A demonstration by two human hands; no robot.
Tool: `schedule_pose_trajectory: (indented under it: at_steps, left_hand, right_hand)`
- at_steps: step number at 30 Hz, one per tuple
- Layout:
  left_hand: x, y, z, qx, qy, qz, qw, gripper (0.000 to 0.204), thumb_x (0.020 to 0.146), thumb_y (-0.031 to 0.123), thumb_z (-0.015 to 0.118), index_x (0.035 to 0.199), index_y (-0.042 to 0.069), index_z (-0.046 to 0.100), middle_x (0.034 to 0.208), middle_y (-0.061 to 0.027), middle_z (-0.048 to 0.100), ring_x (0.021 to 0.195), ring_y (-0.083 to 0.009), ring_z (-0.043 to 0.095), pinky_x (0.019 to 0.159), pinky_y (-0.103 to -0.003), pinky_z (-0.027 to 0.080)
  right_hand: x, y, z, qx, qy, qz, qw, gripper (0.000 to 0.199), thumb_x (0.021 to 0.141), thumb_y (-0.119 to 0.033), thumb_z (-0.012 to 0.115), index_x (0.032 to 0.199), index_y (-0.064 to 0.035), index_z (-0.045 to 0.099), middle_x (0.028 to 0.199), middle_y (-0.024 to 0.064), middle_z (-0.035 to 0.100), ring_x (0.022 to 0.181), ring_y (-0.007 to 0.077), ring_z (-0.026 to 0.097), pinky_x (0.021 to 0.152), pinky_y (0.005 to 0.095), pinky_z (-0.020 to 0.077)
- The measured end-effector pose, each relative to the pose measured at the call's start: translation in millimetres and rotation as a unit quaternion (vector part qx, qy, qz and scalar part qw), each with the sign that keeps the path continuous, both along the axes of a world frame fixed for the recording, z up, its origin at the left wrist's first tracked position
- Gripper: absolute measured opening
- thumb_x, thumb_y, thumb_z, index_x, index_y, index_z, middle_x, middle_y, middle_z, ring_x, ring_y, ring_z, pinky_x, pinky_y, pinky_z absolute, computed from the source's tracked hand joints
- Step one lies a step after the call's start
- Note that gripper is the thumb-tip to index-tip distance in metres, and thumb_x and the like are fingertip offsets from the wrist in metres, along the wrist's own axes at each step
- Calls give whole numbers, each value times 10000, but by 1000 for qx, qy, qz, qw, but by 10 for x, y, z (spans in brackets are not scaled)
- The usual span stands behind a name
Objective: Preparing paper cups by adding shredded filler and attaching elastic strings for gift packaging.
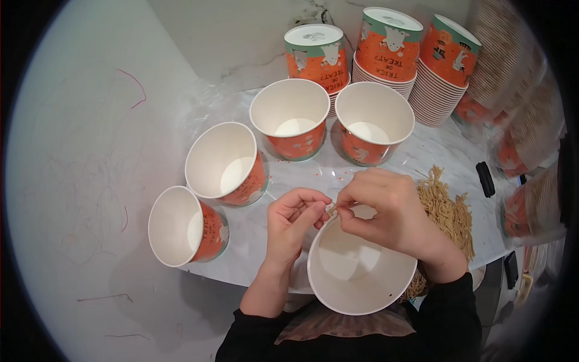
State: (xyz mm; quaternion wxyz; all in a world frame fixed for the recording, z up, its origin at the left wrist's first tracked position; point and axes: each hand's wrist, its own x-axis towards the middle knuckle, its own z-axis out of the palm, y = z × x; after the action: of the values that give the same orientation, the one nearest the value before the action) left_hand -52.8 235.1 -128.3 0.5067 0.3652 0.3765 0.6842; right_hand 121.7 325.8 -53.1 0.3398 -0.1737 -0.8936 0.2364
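A white-lined paper bucket (362,265) sits close in front of me, its open mouth tilted up toward me. At its far rim my left hand (292,220) pinches a short bit of tan string (332,210) between thumb and forefinger. Opposite it, my right hand (380,208) is closed in a pinch on the same string, fingertips almost touching the left ones. How the string meets the rim is hidden by the fingers. A small dark spot (391,295) shows on the bucket's near inner wall. Beside my right wrist lies a bundle of tan strings (449,211).
Several open orange paper buckets (226,163) stand in an arc on the marble-patterned table (295,187). Behind them rise upside-down bucket stacks (389,51); plastic-wrapped stacks (500,60) stand at right. A small black object (485,179) lies near the strings. Small orange bits dot the table.
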Motion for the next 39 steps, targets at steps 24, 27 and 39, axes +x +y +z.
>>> schedule_pose_trajectory:
  at_steps: [24, 27, 39]
  left_hand:
    - [-71, 23, -13, 10, -4, -36, 999, 120, 918, -34, 648, 1036, -31, 665, 914, -42, 698, 793, -62, 632, 713, -200, 511]
    - [-127, 46, -65, 16, -19, -62, 998, 92, 938, 6, 637, 1017, -28, 671, 902, -45, 701, 802, -77, 644, 722, -207, 517]
    - [-87, 65, -81, 14, 8, -50, 999, 144, 896, -44, 682, 1036, -25, 655, 915, -53, 703, 783, -53, 648, 678, -182, 516]
  right_hand:
    - [-113, -22, 5, 123, -75, -1, 990, 224, 698, -58, 741, 874, -94, 607, 824, 38, 557, 774, 238, 590, 612, 360, 506]
    - [-101, -30, 16, 109, -72, -2, 991, 197, 727, -62, 741, 870, -93, 608, 816, 42, 558, 764, 241, 589, 610, 361, 502]
    - [-87, 26, 10, -16, -60, 27, 998, 117, 799, -60, 710, 865, -57, 613, 795, 69, 598, 773, 267, 614, 644, 374, 488]
